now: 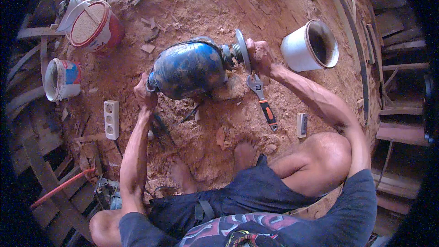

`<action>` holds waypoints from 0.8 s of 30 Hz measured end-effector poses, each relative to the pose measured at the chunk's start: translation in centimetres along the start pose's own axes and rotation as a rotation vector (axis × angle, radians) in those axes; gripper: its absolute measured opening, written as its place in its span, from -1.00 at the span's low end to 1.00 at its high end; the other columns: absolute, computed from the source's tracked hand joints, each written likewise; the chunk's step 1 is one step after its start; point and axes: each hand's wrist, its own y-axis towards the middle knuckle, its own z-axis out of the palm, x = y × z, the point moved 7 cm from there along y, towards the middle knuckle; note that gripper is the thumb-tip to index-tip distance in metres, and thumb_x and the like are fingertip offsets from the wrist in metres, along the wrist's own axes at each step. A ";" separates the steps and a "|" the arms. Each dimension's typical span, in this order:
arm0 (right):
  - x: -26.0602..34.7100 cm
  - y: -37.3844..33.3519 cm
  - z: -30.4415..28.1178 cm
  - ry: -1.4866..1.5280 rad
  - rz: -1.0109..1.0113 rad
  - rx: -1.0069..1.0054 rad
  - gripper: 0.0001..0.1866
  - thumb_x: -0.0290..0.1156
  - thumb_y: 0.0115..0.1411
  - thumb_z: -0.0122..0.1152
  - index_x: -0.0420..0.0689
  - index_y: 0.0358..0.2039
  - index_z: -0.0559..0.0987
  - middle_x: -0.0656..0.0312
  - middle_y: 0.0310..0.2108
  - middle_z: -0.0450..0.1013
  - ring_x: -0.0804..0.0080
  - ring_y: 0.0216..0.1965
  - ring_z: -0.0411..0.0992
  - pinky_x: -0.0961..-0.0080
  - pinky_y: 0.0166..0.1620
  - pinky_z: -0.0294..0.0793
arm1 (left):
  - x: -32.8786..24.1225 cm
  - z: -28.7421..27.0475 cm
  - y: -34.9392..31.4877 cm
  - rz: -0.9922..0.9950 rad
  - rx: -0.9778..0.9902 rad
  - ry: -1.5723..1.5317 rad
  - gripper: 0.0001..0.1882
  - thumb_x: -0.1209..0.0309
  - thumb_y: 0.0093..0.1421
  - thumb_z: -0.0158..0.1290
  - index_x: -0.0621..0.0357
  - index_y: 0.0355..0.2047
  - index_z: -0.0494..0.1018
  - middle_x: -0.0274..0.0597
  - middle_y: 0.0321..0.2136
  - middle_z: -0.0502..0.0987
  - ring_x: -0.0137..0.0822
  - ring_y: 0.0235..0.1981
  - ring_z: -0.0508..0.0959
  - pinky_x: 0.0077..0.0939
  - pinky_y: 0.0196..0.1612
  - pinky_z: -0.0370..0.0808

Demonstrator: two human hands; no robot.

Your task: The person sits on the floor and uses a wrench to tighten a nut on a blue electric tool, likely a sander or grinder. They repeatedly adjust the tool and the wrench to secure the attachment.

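A dirt-streaked blue electric motor [190, 68] lies on its side on the ground ahead of me. My left hand [145, 91] is closed round its left end; the fingertips are partly hidden. A round metal disc [243, 48] stands edge-on at the motor's right end, beside a ribbed pulley-like part [236, 53]. Against the disc's outer side, my right hand [260, 56] has its fingers curled at the centre. What these fingers grip there is hidden. Just below the disc lies an adjustable wrench [262, 103] with an orange and black handle.
A white bucket [297, 48] tilts at the right. Left are a red tub [109, 32] filled with grainy material and a smaller bucket [68, 82]. A white power strip [111, 120] lies by my left forearm, a small block [302, 125] by my right knee. Planks line both sides.
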 end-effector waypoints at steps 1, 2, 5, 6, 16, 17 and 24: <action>0.9 0.7 1.7 0.037 -0.037 0.015 -0.50 -0.14 0.34 -0.34 -0.24 -0.52 0.42 0.01 -0.66 0.40 -0.02 -0.62 0.40 0.15 -0.46 0.38 | 0.8 -2.0 -0.3 -0.009 -0.031 0.018 -0.45 0.12 0.37 -0.29 0.25 -0.64 0.35 -0.23 -0.80 0.32 -0.35 -0.73 0.29 -0.34 -0.59 0.24; 2.0 1.3 3.5 0.074 -0.074 0.032 -0.51 -0.15 0.34 -0.34 -0.25 -0.52 0.41 0.01 -0.67 0.39 -0.01 -0.63 0.40 0.16 -0.47 0.38 | 2.0 -3.9 -0.7 -0.033 -0.058 0.042 -0.45 0.13 0.37 -0.29 0.24 -0.65 0.34 -0.21 -0.80 0.32 -0.33 -0.73 0.30 -0.33 -0.59 0.23; 1.1 0.6 1.3 0.010 -0.094 0.044 -0.53 -0.18 0.34 -0.34 -0.25 -0.51 0.40 0.04 -0.69 0.38 0.03 -0.66 0.39 0.19 -0.50 0.39 | 3.2 -1.0 -1.1 -0.089 -0.053 -0.069 -0.45 0.14 0.37 -0.30 0.24 -0.68 0.30 -0.14 -0.80 0.32 -0.26 -0.74 0.32 -0.29 -0.59 0.22; 1.2 0.7 1.2 0.006 -0.123 0.043 -0.54 -0.18 0.34 -0.34 -0.25 -0.50 0.40 0.05 -0.69 0.38 0.04 -0.66 0.39 0.20 -0.51 0.39 | 3.6 -1.0 -1.0 -0.096 -0.056 -0.071 -0.44 0.14 0.37 -0.30 0.24 -0.69 0.29 -0.12 -0.80 0.32 -0.24 -0.74 0.33 -0.27 -0.60 0.22; 2.6 0.8 3.0 -0.209 -0.524 -0.043 -0.92 -0.49 0.19 -0.10 -0.23 -0.35 0.28 0.04 -0.70 0.31 0.02 -0.69 0.36 0.16 -0.62 0.31 | 3.4 -2.5 -1.0 0.007 -0.089 -0.001 -0.43 0.16 0.39 -0.32 0.18 -0.74 0.21 -0.21 -0.81 0.27 -0.32 -0.76 0.26 -0.33 -0.62 0.17; 2.5 0.6 2.8 -0.235 -0.514 -0.030 -0.92 -0.50 0.19 -0.10 -0.23 -0.34 0.28 0.04 -0.70 0.32 0.02 -0.69 0.36 0.15 -0.62 0.31 | 3.7 -2.2 -0.8 0.020 -0.091 0.005 -0.44 0.16 0.39 -0.32 0.18 -0.74 0.20 -0.23 -0.81 0.26 -0.32 -0.76 0.25 -0.34 -0.62 0.17; 1.8 0.4 2.4 -0.404 -0.453 -0.017 -0.93 -0.50 0.19 -0.10 -0.23 -0.34 0.29 0.04 -0.69 0.33 0.02 -0.67 0.37 0.13 -0.61 0.30 | 3.4 -1.4 -0.7 0.148 -0.121 -0.017 -0.46 0.18 0.38 -0.29 0.16 -0.73 0.18 -0.26 -0.80 0.20 -0.34 -0.77 0.23 -0.36 -0.64 0.14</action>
